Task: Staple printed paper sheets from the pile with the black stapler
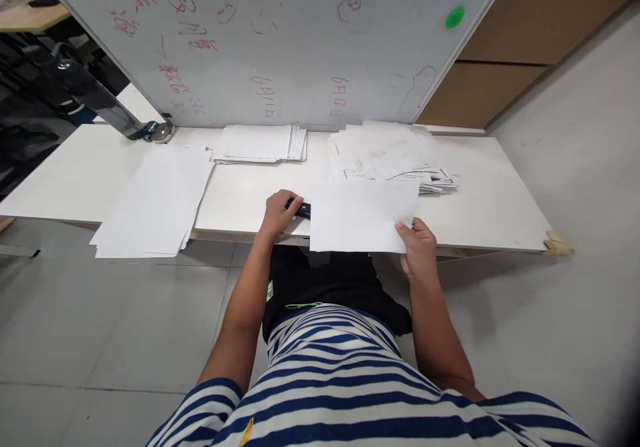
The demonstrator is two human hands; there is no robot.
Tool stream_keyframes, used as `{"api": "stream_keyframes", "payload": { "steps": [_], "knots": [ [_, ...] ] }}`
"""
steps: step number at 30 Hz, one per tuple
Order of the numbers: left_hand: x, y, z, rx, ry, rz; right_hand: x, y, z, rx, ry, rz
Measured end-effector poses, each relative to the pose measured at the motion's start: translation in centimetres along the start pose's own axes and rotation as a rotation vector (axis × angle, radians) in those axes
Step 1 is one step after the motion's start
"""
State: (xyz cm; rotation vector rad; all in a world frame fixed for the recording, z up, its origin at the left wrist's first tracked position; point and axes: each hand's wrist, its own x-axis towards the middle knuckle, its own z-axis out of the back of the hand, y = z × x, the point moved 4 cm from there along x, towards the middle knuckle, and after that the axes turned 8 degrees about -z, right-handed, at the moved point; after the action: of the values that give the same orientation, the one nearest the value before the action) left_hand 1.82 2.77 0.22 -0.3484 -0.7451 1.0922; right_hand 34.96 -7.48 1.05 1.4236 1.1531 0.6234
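Sheet (pixel 361 217): pinching in right grip (pixel 421 250), holding out leftward of it | black tool (pixel 305 210): clasping in left grip (pixel 281 214) | care: keeping level, steady between both

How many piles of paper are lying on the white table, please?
3: a pile of large sheets at the left, a smaller pile by the whiteboard, and an untidy pile to its right. The sheet in the right hand might hide more.
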Motion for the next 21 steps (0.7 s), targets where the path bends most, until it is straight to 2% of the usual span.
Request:
{"api": "stream_keyframes", "payload": {
  "steps": [2, 4, 8, 12, 15, 19, 21],
  "knots": [
    [-0.2, 0.0, 0.0, -0.042, 0.023, -0.036, 1.0, 0.9, -2.0, -0.001, 0.06, 0.007],
    [-0.3, -0.1, -0.1, -0.028, 0.058, -0.063, 2.6, 2.3, -5.4, -0.007, 0.156, 0.053],
    [-0.1, -0.3, -0.7, 0.021, 0.094, -0.109, 7.4, 4.2, -15.1, -0.029, 0.309, 0.142],
    [0.3, 0.0, -1.4, 0.091, 0.068, -0.072, 12.0, 2.7, -25.7, -0.064, 0.356, -0.02],
    [0.5, 0.3, -1.9, 0.149, 0.089, -0.064, 14.0, 0.5, -31.9, -0.083, 0.32, -0.138],
    [0.3, 0.4, -2.0, 0.182, 0.104, -0.049, 15.6, -2.6, -36.6, -0.186, 0.288, -0.237],
    [0.2, 0.3, -1.9, 0.182, 0.109, -0.039, 16.0, -3.2, -37.9, -0.317, 0.351, -0.099]
  ]
}}
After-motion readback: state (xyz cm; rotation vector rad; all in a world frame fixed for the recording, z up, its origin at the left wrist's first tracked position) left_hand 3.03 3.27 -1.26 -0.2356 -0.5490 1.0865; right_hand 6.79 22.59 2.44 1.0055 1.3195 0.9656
